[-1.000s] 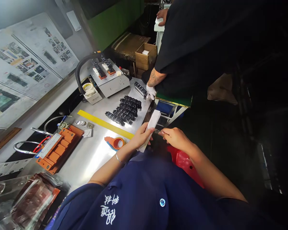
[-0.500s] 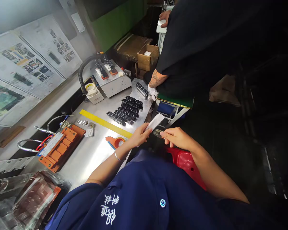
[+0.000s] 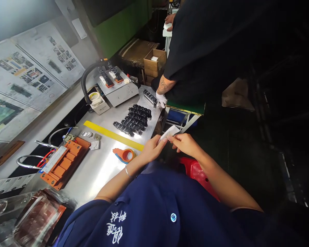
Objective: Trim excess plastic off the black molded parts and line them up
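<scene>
A metal counter fills the left and middle, crossed by a yellow strip. Beyond the yellow strip and to its right leans a co-worker in black. A grey machine stands past the yellow strip, carrying two black parts on top. A red stool shows well to the yellow strip's right. On its near side, toward the left, sits an orange fixture. Black ribbed parts lie in rows just beyond the yellow strip. Off its right end, the left hand grips a slim white piece between its fingers; the right hand meets that piece's edge, its fingers drawn together, though I cannot tell whether they pinch it. An orange-and-blue roll lies on the yellow strip's near side. Smallest, round silver pieces rest near its left end.
</scene>
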`<state>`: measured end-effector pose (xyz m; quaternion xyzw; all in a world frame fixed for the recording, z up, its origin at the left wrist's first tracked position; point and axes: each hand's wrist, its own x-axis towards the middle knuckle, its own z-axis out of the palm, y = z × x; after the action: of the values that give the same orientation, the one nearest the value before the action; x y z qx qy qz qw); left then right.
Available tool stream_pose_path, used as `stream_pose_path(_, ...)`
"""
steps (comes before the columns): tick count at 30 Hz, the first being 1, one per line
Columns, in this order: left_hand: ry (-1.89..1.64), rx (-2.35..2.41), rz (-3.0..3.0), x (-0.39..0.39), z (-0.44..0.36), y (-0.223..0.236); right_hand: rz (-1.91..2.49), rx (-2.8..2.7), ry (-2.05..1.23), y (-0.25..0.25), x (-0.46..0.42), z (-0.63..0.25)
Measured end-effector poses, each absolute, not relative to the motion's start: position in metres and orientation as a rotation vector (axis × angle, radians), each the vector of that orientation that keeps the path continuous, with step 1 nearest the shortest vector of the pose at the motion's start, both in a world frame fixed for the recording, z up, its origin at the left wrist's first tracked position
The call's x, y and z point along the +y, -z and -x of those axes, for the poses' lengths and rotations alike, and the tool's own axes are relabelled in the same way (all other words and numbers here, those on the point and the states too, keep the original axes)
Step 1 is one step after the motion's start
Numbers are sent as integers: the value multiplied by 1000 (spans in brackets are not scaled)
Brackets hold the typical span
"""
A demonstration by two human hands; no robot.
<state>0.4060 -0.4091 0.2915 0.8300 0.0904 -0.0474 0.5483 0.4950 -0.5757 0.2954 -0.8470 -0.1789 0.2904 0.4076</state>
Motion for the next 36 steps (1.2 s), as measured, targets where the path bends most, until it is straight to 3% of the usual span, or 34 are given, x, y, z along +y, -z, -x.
stream_pose_path(8,-120,219,-2204,-412,-398,-283,1784,-324,-907,-288,-573,-504)
stream_pose_path(14,-132,-595,-2557,-390,-383,-296,1094,-189,-1292,-275,-600,-533)
stream_pose_path(20,105,-1046,-2642,-388,-382,-316,1131,326,-1086,-241,-587,-543)
stream_pose_path(27,413,-416,-2410,-383,-388,-327,1215,177,-662,-238,-593,-528)
stream_pose_path(32,638,-15,-2043,-377,-401,-327,1140,-593,-928,-263,-592,-498)
stream_pose_path(36,408,77,-2159,-373,-404,-324,1244,-517,-981,-263,-589,-485)
